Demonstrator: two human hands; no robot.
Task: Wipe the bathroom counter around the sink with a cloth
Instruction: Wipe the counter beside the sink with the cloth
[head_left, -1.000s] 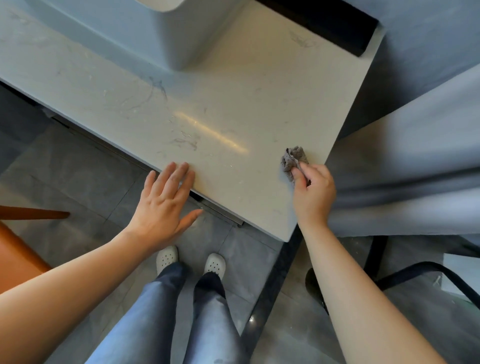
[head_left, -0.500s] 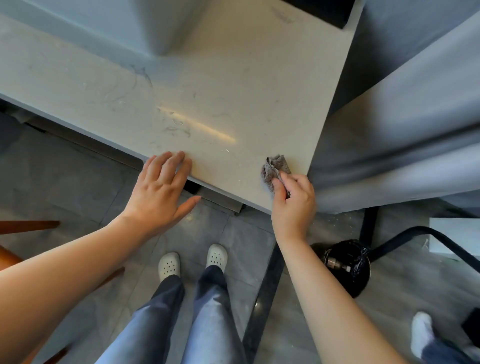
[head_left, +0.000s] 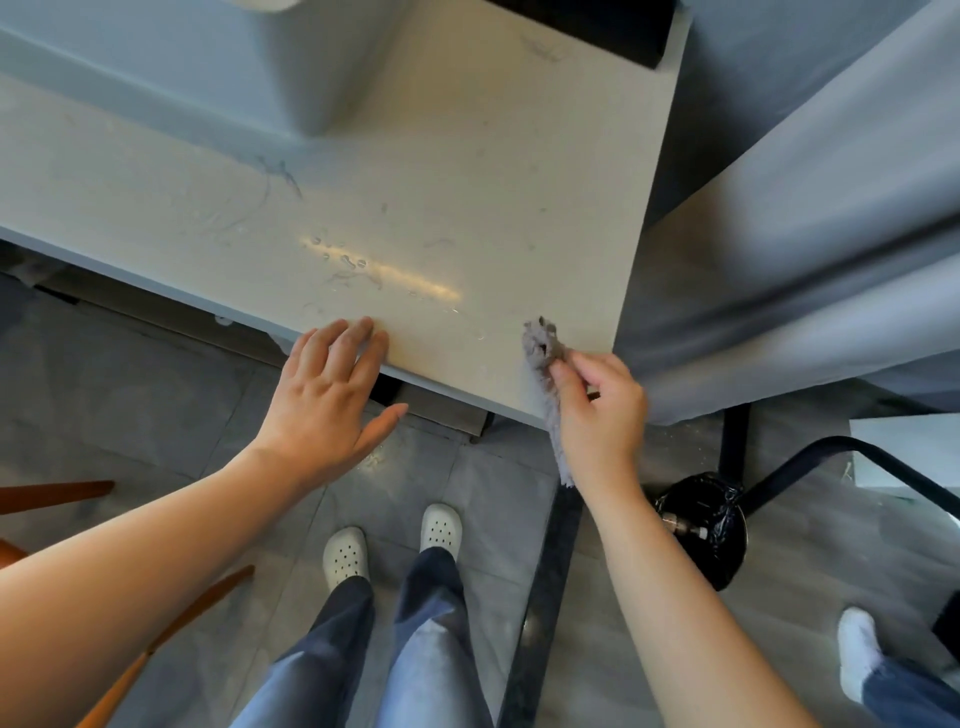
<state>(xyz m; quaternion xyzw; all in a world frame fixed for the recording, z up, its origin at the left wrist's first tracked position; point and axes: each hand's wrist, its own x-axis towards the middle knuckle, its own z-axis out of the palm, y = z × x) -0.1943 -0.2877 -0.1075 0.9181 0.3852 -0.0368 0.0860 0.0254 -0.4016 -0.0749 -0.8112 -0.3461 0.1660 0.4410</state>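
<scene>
Small grey fuzzy cloth, pinched in the right hand, overhangs the front corner of the pale stone counter; the left hand rests flat, fingers straight. So bunched, it may miss the water droplets.

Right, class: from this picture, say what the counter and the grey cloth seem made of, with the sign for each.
The counter: probably stone or engineered quartz; pale, faintly speckled, polished, since it mirrors a bright light streak. The cloth: likely microfibre or terry; matt, with a fuzzy nap, and it hangs limp off the edge.
</scene>
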